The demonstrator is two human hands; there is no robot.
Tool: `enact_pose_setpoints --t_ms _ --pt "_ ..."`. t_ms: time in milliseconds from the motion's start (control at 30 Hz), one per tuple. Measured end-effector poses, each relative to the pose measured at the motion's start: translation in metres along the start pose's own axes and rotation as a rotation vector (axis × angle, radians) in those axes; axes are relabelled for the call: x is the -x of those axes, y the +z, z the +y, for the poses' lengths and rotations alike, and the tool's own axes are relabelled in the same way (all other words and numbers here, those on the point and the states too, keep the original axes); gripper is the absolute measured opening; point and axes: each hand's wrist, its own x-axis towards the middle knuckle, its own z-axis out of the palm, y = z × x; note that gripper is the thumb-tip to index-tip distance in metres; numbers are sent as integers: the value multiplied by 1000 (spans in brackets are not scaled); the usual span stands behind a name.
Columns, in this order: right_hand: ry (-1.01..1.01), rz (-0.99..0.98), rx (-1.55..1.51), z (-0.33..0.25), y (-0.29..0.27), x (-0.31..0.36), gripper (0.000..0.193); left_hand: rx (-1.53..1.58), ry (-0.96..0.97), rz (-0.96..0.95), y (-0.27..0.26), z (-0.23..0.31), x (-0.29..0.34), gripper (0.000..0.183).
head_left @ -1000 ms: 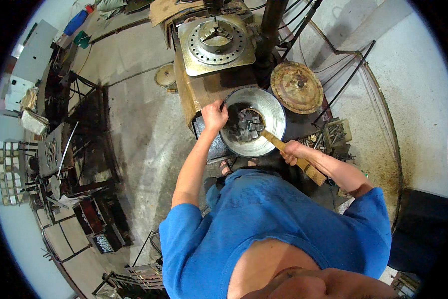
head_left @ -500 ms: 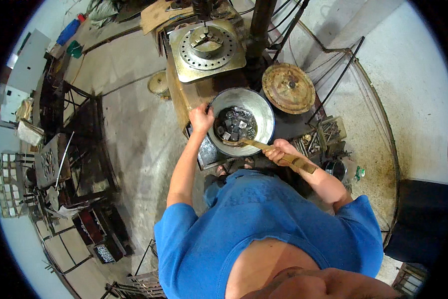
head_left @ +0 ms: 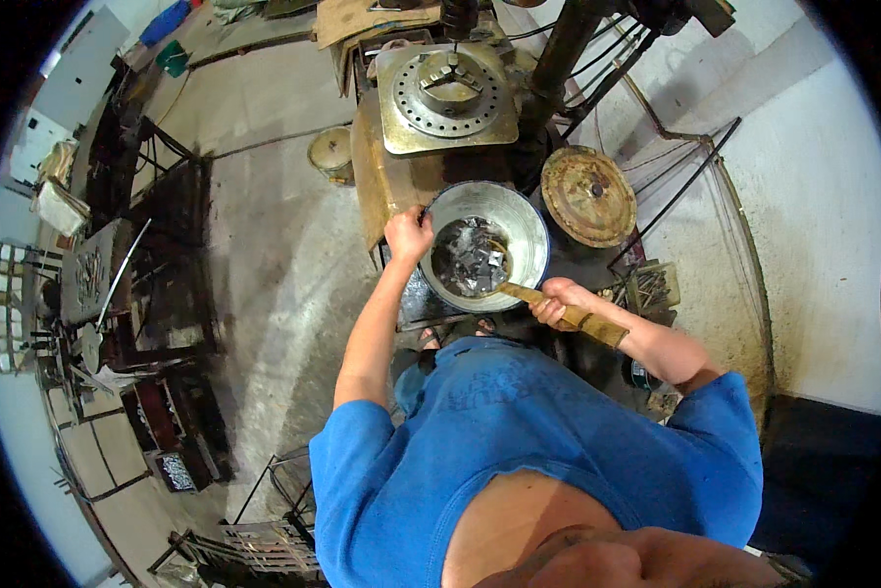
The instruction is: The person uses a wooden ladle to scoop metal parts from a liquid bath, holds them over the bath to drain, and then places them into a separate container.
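A round metal basin point(head_left: 525, 218) with a dark blue rim stands in front of me. Several small grey metal blocks point(head_left: 475, 265) lie in dark liquid at its bottom. On the basin's left rim, my left hand point(head_left: 410, 235) is closed with the fingers curled over the edge. My right hand point(head_left: 558, 302) wraps round a flat wooden stick point(head_left: 594, 326) at the basin's near right side. The stick slants down over the near rim, and its far end reaches the blocks. What its tip looks like in the liquid is hard to make out.
Beyond the basin is a machine table with a three-jaw chuck point(head_left: 450, 82) on a round drilled plate. A rusty round lid point(head_left: 588, 196) is right of the basin. A tray of metal parts point(head_left: 653, 287) sits farther right. A lidded bucket point(head_left: 332, 155) stands on the floor at left.
The view has shifted, so the surroundings appear displaced. Inside the basin the blocks and liquid lie differently, and the stick's end has moved slightly. Both hands keep their holds.
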Motion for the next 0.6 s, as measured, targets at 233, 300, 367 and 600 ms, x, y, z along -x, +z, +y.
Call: enact_pose_setpoints --t_ms 233,300,367,600 --pt "-64 -215 -112 -5 -10 -34 33 -63 20 -112 -9 -12 -10 20" --pt "-85 -233 -135 -2 -7 -35 37 -196 182 -226 -17 -19 -20 22" --pt "-124 -255 -175 5 -3 -34 38 -312 359 -355 -33 -10 -31 22" --pt "-83 -314 -17 -9 -2 -47 26 -570 967 -444 -113 97 -39 2"
